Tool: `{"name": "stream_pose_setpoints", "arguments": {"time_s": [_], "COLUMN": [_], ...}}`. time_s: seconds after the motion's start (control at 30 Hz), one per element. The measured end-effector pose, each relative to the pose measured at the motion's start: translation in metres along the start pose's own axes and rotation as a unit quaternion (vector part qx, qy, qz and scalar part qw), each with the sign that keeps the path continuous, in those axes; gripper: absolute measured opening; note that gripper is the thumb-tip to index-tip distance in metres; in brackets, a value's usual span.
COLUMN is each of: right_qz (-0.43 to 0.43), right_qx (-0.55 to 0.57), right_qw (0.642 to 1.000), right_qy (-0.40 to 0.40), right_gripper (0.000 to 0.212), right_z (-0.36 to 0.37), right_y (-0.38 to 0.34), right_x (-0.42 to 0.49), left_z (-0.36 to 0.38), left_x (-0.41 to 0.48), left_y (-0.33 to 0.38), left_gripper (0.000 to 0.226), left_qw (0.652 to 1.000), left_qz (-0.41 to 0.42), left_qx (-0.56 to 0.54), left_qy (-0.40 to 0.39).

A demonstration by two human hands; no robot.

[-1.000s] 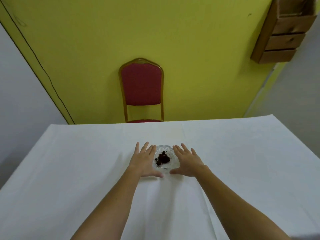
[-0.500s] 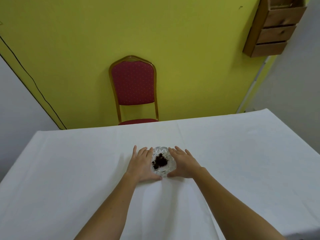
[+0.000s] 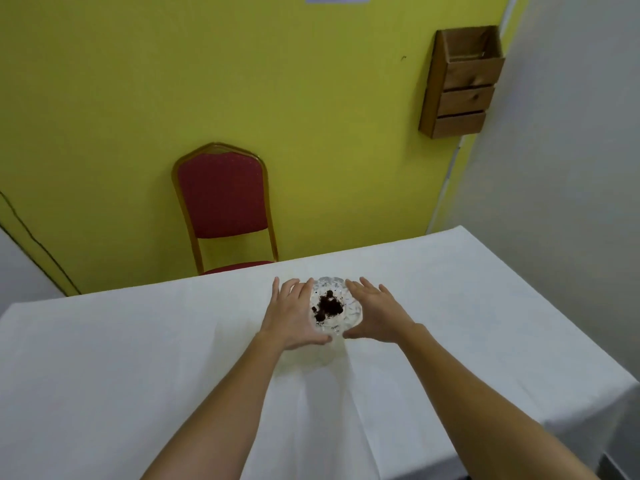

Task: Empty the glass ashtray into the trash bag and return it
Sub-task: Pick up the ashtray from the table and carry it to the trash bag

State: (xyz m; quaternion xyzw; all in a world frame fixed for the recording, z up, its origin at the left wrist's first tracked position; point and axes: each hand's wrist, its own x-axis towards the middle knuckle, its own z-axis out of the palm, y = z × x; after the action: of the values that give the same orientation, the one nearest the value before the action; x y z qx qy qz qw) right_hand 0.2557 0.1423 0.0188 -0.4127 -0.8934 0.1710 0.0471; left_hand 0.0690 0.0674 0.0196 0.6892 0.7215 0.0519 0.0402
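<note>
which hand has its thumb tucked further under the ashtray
The left hand: its thumb reaches under the near edge of the glass ashtray, while the right hand's thumb stops short.

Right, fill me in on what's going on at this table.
A person has both bare hands around a glass ashtray on the white tablecloth. The left hand cups one side and the right hand the other, fingers spread. Dark ash and butts are still inside it, so nothing has been emptied yet. Whether it has left the cloth is unclear. No trash bag is in view. A red chair stands behind the table.
</note>
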Motion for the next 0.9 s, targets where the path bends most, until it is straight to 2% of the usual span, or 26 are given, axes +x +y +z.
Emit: {"name": "stream_pose_setpoints", "arguments": {"time_s": [0.23,0.47,0.7,0.9], "right_qz": [0.068,0.155,0.246,0.289], "right_qx": [-0.038,-0.069,-0.086,-0.068], "right_qw": [0.994,0.977,0.953,0.938], "right_qy": [0.079,0.132,0.152,0.177], "right_gripper": [0.108,0.108,0.11,0.11], "right_z": [-0.081,-0.141,-0.16,-0.169], "right_y": [0.084,0.177,0.251,0.298], "right_x": [-0.081,-0.198,-0.306,-0.36], "left_z": [-0.025,-0.028,-0.001,0.016], "left_x": [0.042,0.061,0.058,0.066], "left_y": [0.126,0.28,0.412,0.485], "left_gripper": [0.122,0.122,0.122,0.125], "left_qw": [0.995,0.976,0.953,0.938], "left_qz": [0.088,0.202,0.287,0.323], "left_qx": [-0.013,-0.032,-0.069,-0.118], "left_qy": [0.048,0.075,0.067,0.049]}}
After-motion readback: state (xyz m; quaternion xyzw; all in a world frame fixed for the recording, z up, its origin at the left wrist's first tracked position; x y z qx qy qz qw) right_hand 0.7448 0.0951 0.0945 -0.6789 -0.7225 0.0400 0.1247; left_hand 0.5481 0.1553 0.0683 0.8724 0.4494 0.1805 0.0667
